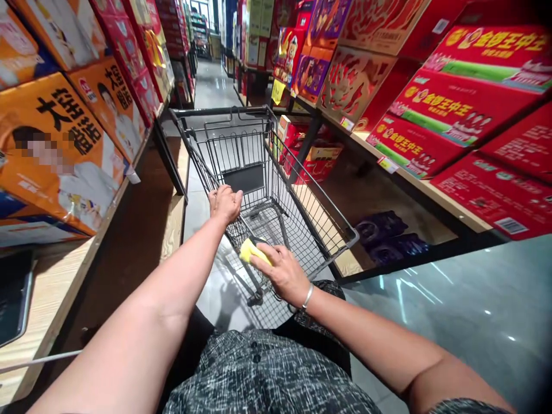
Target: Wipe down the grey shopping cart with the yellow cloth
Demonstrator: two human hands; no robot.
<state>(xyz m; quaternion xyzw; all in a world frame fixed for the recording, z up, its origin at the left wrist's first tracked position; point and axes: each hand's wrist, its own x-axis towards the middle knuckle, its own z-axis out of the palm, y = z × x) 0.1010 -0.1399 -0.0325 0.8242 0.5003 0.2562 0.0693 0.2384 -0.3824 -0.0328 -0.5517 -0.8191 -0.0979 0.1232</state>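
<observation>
A grey wire shopping cart stands in the aisle in front of me, with no goods visible in its basket. My left hand is wrapped round the cart's left top rail, its fingers curled. Nearer to me, my right hand grips a yellow cloth between thumb and fingers, at the near left part of the cart's rim. The cloth lies against the rail there, and part of it is hidden by the fingers. A silver bracelet circles the right wrist.
Shelves with orange boxes line the left side, and a dark flat device lies on the wooden shelf. Red boxes are stacked on the right shelf, with dark purple packages beneath. The tiled aisle runs on ahead.
</observation>
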